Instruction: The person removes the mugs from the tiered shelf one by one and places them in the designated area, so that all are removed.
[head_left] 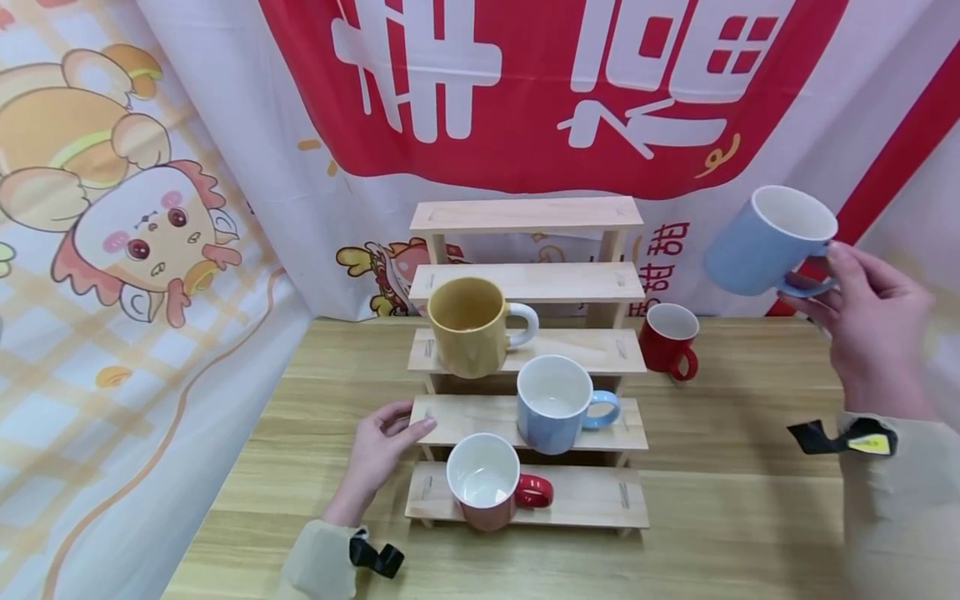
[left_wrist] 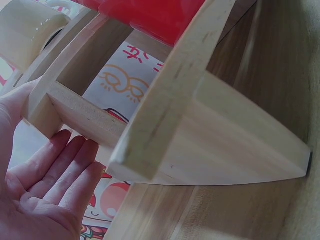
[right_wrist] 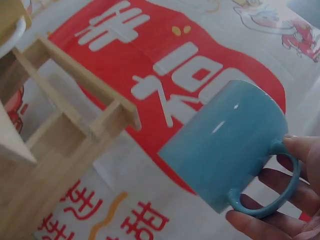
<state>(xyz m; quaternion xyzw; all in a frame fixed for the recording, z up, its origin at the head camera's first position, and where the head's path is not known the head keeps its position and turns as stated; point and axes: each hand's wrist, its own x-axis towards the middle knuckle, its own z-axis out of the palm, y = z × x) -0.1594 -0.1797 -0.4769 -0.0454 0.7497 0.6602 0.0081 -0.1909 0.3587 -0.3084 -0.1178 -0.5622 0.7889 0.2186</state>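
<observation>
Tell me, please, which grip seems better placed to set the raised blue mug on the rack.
Probably the right grip: it holds the raised blue mug by its handle, while the left grip holds the wooden rack at its left.

Wood-grain table (head_left: pixel 720 533) w/ 5-tier wooden shelf (head_left: pixel 525 281) on it; sm. red mug (head_left: pixel 660 342) on table too, just R of shelf, near back. Shelf btm tier: red-handled mug (head_left: pixel 486 510); 2nd up: lt. blue mug (head_left: pixel 551 419); 3rd up: yellow mug (head_left: pixel 469 342) w/ white hndl.
</observation>
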